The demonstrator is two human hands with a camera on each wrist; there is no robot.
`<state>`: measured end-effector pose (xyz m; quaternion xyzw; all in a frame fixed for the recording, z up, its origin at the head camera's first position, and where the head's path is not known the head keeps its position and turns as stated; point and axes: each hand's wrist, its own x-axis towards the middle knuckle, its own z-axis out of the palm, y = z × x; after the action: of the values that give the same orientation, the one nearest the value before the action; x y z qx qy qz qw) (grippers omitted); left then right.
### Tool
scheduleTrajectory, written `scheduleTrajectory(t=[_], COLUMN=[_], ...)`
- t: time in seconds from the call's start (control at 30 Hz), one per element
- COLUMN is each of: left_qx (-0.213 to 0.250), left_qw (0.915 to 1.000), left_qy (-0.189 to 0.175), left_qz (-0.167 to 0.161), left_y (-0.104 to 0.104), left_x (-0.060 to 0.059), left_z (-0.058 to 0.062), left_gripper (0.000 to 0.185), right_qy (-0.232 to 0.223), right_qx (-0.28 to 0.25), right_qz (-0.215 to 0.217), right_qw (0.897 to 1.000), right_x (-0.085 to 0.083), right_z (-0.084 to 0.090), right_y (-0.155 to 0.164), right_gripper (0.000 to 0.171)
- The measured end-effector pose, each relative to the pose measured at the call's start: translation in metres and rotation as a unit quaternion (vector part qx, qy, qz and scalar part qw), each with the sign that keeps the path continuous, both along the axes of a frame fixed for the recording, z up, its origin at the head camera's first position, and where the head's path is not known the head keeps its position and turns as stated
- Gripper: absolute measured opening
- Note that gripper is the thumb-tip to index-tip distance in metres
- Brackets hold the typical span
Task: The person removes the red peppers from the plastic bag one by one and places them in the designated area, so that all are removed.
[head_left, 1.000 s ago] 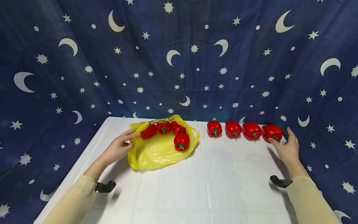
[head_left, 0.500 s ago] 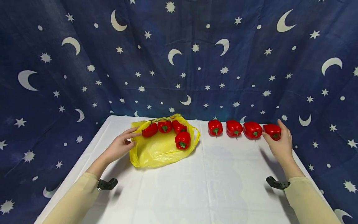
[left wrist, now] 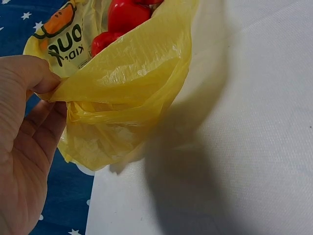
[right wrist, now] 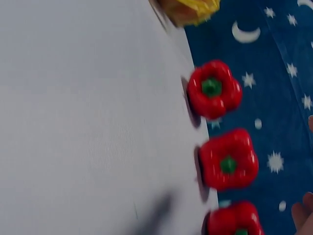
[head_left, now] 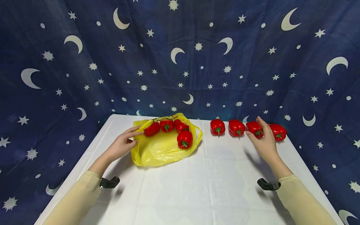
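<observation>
A yellow plastic bag (head_left: 157, 156) lies with its mouth spread, several red bell peppers (head_left: 184, 139) inside it. At its left edge my left hand (head_left: 121, 145) pinches the rim; the left wrist view has the thumb (left wrist: 41, 81) in front of the plastic and the fingers behind it. My right hand (head_left: 262, 143) is over the row of red bell peppers at the right, thumb and fingers spread about the third pepper (head_left: 252, 127) and partly covering it. In the right wrist view its fingertips (right wrist: 302, 213) stand apart from that pepper (right wrist: 232, 220).
Two more red bell peppers, one left (head_left: 217, 127) and one beside it (head_left: 236, 128), stand along the table's back edge. Another pepper (head_left: 278, 132) lies at the far right corner. Behind the white-covered table (head_left: 180, 193) hangs a dark blue cloth (head_left: 157, 53) with moons and stars.
My right hand has moved left along the row, from the far right pepper to the third one. The peppers stay in place, and my left hand keeps its hold on the bag.
</observation>
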<state>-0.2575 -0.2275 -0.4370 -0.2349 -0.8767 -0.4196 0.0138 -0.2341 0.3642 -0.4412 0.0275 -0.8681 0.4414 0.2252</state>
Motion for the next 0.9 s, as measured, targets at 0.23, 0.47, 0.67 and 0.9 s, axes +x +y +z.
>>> scheduleTrajectory(t=[0.23, 0.47, 0.67, 0.9], left_qx=[-0.007, -0.004, -0.005, -0.007], left_qw=[1.0000, 0.9999, 0.9999, 0.9998], left_qy=[-0.002, -0.009, -0.014, -0.019], left_qz=[0.002, 0.005, 0.005, 0.006], left_y=[0.001, 0.000, 0.001, 0.002], left_x=[-0.001, 0.000, 0.000, -0.001], left_z=[0.001, 0.001, 0.001, 0.001], left_gripper=[0.045, 0.045, 0.045, 0.045], right_qy=[-0.009, -0.015, -0.015, -0.038], right_qx=[0.019, 0.020, 0.005, 0.019], right_qz=[0.050, 0.098, 0.158, 0.221], right_qw=[0.999, 0.995, 0.987, 0.974], right_x=[-0.006, -0.006, -0.006, -0.005], right_z=[-0.002, -0.003, -0.003, -0.002], right_y=[-0.031, -0.067, -0.104, -0.142], right_gripper=[0.082, 0.082, 0.081, 0.078])
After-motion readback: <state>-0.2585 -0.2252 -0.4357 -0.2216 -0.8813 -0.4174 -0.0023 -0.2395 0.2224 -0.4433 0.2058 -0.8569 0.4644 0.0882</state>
